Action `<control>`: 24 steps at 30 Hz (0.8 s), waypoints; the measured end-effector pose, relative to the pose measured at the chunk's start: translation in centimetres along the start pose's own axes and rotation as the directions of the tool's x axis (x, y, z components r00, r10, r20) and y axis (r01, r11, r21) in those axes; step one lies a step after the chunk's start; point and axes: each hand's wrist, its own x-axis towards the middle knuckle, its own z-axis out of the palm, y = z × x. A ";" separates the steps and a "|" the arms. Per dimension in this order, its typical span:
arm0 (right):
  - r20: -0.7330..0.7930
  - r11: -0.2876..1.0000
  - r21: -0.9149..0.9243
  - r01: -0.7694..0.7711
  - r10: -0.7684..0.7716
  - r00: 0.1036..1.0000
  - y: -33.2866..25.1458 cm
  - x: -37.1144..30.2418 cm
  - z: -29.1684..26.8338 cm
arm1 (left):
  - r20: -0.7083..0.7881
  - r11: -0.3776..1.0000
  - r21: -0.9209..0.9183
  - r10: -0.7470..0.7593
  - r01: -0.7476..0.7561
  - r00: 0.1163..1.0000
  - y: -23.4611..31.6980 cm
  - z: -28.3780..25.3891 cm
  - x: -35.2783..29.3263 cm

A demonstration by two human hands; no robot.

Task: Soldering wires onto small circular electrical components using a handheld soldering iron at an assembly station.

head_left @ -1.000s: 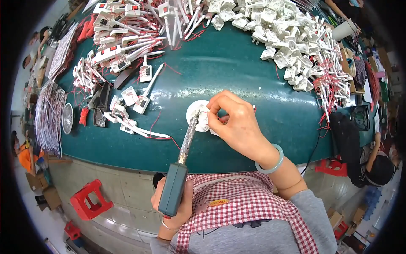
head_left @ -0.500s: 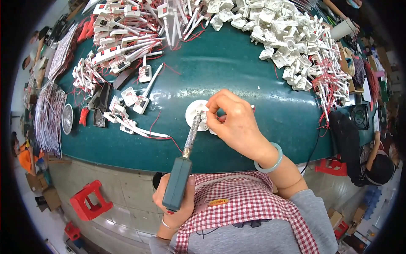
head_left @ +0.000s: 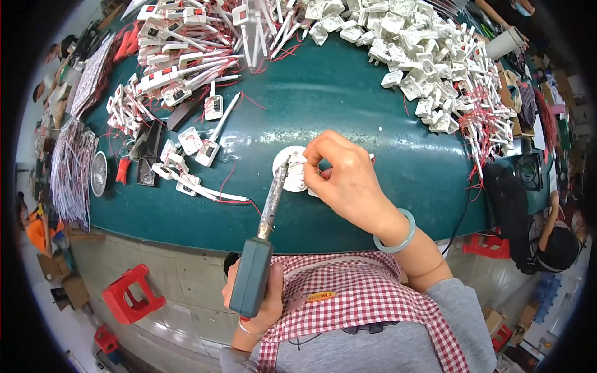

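My left hand, low at the table's front edge, is closed round the dark green handle of a soldering iron. The iron's long metal barrel slants up to a round white disc on the table, its tip over the disc. My right hand is in a pinch at the disc's right side, thumb and forefinger together beside small white parts. What they grip is mostly hidden; a bit of red shows under the fingers, and a white end with red pokes out behind the hand.
Left of the disc lie several white switch housings with tubes and red wires, a black tray and a metal bowl. Heaped wired pieces stand far left, white plastic shells far right. A red stool is on the floor.
The soldering iron has shifted slightly left, its handle lower and its tip toward the disc's left part. My right hand has stayed in place.
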 end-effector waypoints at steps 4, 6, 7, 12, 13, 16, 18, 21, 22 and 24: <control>0.005 1.000 -0.012 -0.018 0.018 1.000 -0.1 -0.1 0.0 | -0.065 0.993 0.106 0.063 -0.056 0.996 -1.0 1.7 1.2; 0.010 1.000 -0.011 -0.027 0.028 1.000 0.0 -0.1 0.1 | -0.157 0.997 0.023 0.070 -0.067 0.985 -0.8 3.5 3.0; -0.003 1.000 -0.016 -0.024 0.024 1.000 0.2 -0.1 0.1 | -0.159 0.998 0.022 0.068 -0.065 0.985 -0.7 4.7 4.0; 0.019 0.998 -0.030 -0.049 0.050 0.999 -0.1 0.0 0.0 | -0.179 0.921 -0.390 -0.082 0.005 0.980 -0.2 7.9 8.0; 0.010 0.999 -0.029 -0.036 0.036 0.999 0.0 0.0 0.1 | -0.179 0.920 -0.391 -0.084 0.007 0.980 -0.1 8.2 8.5; 0.007 0.999 -0.020 -0.032 0.032 0.999 -0.1 0.0 0.1 | -0.213 0.935 -0.354 -0.048 -0.031 0.976 0.1 8.4 9.2; 0.011 0.999 -0.012 -0.042 0.043 0.999 -0.1 -0.1 0.1 | -0.199 0.937 -0.349 -0.044 -0.029 0.979 0.2 8.3 9.4; 0.009 0.999 -0.002 -0.039 0.039 0.999 -0.1 0.0 -0.2 | -0.185 0.939 -0.342 -0.036 -0.030 0.982 0.3 8.2 9.6; 0.048 0.998 -0.023 -0.062 0.063 0.997 -0.2 0.0 -0.4 | -0.179 0.940 -0.341 -0.033 -0.031 0.983 0.3 8.1 9.6; 0.086 0.995 -0.046 -0.083 0.087 0.992 -0.2 0.0 -0.7 | -0.178 0.938 -0.346 -0.044 -0.020 0.983 0.3 8.1 9.6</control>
